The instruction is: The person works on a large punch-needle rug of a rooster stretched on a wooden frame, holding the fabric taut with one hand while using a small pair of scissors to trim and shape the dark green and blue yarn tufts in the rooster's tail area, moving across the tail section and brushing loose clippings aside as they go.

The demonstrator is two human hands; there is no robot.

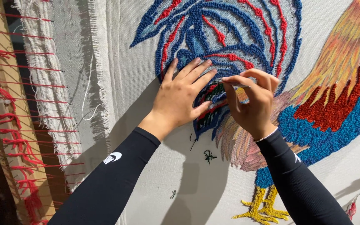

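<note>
A white stretched cloth carries a tufted rooster picture in blue, red, orange and yellow loops. My left hand lies flat on the cloth, fingers spread over the blue and red tail loops. My right hand pinches a thin metal tool between thumb and fingers, its tip at a dark green and red patch beside my left fingertips. Both arms wear black sleeves.
Red cord laces the cloth's frayed left edge to a wooden frame. Loose dark thread ends hang below my hands. The rooster's yellow feet sit at the bottom, its red and blue body at the right.
</note>
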